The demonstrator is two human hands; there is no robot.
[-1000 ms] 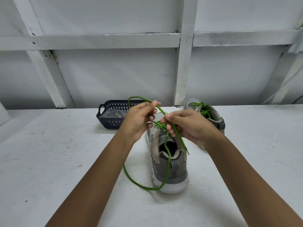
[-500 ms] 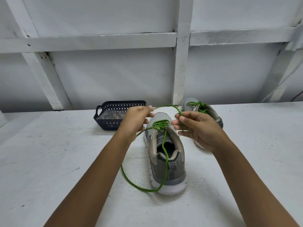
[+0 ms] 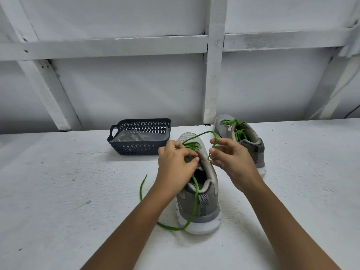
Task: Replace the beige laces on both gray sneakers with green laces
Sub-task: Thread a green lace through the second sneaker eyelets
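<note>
Bare left hand (image 3: pixel 175 166), right hand (image 3: pixel 231 164); nails (image 3: pixel 212 150) apparently short

Head view looks forward and down, close over the white table (image 3: pixel 58 191); wall behind.

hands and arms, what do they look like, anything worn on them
Both are bare. The left hand and right hand wear no gloves or rings, and the fingers have short, unpainted nails. The left forearm and right forearm show no sleeves, watch, bands or markings as far as the head view reaches.
</note>
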